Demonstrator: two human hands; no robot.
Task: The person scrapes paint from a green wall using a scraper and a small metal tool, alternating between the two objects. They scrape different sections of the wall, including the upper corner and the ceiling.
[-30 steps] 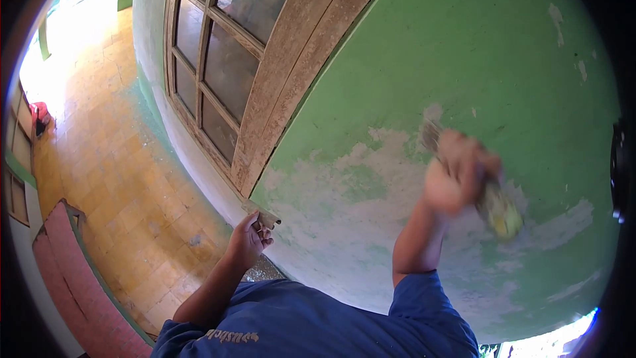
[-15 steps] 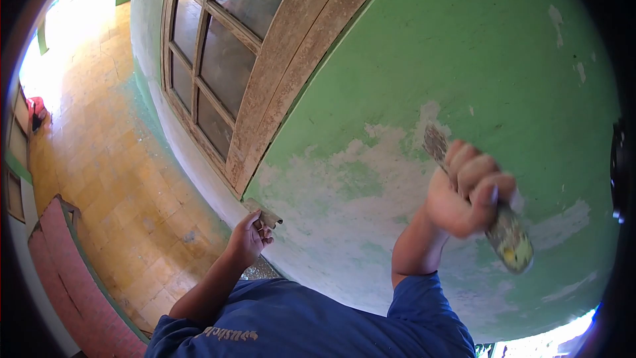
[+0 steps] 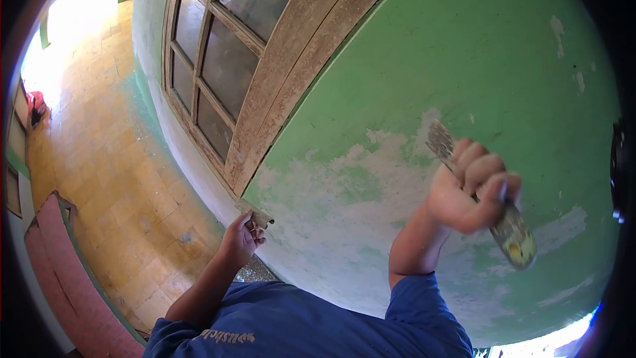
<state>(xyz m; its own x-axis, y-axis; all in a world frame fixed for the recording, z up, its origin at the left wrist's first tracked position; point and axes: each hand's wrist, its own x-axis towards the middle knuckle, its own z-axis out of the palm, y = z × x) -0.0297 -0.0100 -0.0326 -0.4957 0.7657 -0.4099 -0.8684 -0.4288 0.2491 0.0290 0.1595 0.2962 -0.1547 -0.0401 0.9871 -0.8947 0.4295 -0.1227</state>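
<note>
My right hand [image 3: 472, 189] is wrapped round a paint-spattered scraper [image 3: 517, 242]. Its worn blade [image 3: 440, 138] points up and left over the green wall [image 3: 464, 59], beside a patch of bare plaster [image 3: 391, 159]. The rounded handle end sticks out below my fist. Near the lower corner of the wooden window frame [image 3: 255, 152], my left hand [image 3: 242, 238] pinches a small flat metal plate with a rolled edge [image 3: 257, 214]. That plate lies close to the wall, its lower part hidden by my fingers.
A paned window [image 3: 225, 69] is set in the wall at upper left. Yellow floor tiles [image 3: 99, 159] run along the wall's foot, with pale flakes near it. A pink tiled ledge [image 3: 73, 278] stands at lower left, and a red item [image 3: 36, 106] lies farther back.
My left hand and the metal plate have shifted slightly left and down. My right hand has moved a little to the right with the scraper, its blade slightly higher.
</note>
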